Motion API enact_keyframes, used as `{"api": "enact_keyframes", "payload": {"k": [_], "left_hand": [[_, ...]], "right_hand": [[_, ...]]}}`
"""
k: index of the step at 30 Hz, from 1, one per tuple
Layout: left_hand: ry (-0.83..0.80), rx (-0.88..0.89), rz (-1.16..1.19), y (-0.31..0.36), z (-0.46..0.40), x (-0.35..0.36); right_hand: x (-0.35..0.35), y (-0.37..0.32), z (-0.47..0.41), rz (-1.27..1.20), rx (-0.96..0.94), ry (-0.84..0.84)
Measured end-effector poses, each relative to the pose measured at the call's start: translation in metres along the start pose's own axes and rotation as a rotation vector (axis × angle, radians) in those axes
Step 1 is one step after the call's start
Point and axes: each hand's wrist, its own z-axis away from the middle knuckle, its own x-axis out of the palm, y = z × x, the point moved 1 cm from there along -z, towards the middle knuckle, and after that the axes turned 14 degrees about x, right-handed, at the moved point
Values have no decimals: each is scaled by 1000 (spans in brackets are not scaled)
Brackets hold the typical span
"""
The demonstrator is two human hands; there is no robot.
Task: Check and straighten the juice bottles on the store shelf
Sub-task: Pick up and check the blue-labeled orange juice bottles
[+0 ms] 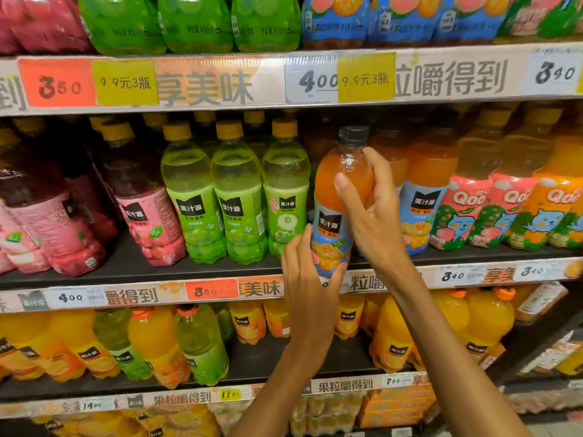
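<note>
While both hands grip the orange juice bottle at frame centre, left hand curled round its base, right hand round its shoulder, the person should seat it upright on the shelf, label forward, beside the green bottles.

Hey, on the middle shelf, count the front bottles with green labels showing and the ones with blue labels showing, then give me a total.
Green-label bottles: 3
Blue-label orange juice bottles: 2
Total: 5
</note>
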Motion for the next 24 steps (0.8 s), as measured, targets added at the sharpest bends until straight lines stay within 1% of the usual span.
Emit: {"api": "enact_keyframes", "payload": {"k": [2, 4, 7, 10, 14, 17, 21, 24], "left_hand": [[9, -35, 8, -2, 2, 2], [38, -55, -12, -4, 3, 4], [86, -75, -18, -3, 3, 7], [108, -64, -53, -2, 2, 12], [117, -45, -129, -4, 2, 15], [126, -55, -162, -4, -1, 17], [118, -85, -154, -1, -7, 21], [116, -80, -212, 0, -8, 25]], "right_hand": [[2, 4, 0, 15, -34, 0], [2, 3, -1, 46, -108, 23], [0, 1, -3, 115, -210, 112], [-6, 1, 0, 181, -270, 188], [-17, 9, 5, 364, -345, 170], [-20, 13, 4, 448, -345, 170], [-17, 12, 0, 464, -270, 219], [-14, 10, -2, 526, -284, 270]]}}
